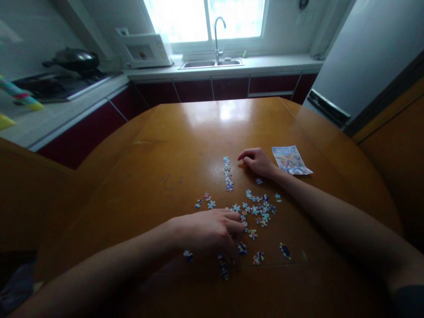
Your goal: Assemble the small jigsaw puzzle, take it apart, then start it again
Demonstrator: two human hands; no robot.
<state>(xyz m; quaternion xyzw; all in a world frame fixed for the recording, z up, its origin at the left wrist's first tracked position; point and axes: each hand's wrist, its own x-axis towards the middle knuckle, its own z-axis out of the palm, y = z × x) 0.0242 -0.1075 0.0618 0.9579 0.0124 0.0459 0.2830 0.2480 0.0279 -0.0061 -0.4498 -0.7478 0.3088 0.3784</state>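
My left hand reaches palm down over loose jigsaw pieces, its fingers bent and apart near their left edge; the fingertips are partly hidden, and I see nothing held. Resting on the table, my right hand has loosely bent fingers with a gap between them and nothing visible in them. Just left of it lies a narrow joined strip of jigsaw pieces. One single piece sits below the right hand. A dark piece and several others lie scattered nearer to me.
A printed picture sheet lies beyond my right forearm on the wooden table. Past the table are a counter with a sink, a faucet, a white microwave, a stove with a black wok, and a fridge at right.
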